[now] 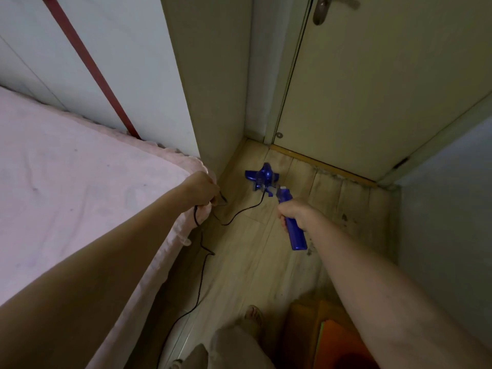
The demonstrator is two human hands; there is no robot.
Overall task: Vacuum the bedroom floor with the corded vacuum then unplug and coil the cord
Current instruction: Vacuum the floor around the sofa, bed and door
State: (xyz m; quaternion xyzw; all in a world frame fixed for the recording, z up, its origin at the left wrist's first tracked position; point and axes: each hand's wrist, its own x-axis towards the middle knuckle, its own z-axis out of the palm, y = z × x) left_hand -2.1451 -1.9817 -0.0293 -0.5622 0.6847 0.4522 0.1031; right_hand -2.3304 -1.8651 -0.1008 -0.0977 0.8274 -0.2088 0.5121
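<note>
Bed [66, 187] left of vacuum [262, 179]; door [372, 89] behind.

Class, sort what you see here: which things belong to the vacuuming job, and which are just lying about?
Belongs to the job:
blue vacuum, gripped by the right hand
black cord, held by the left hand
wooden floor

Just there:
pink bed
door
orange box

One vacuum [262, 179], one cord [202, 265], two hands
</note>
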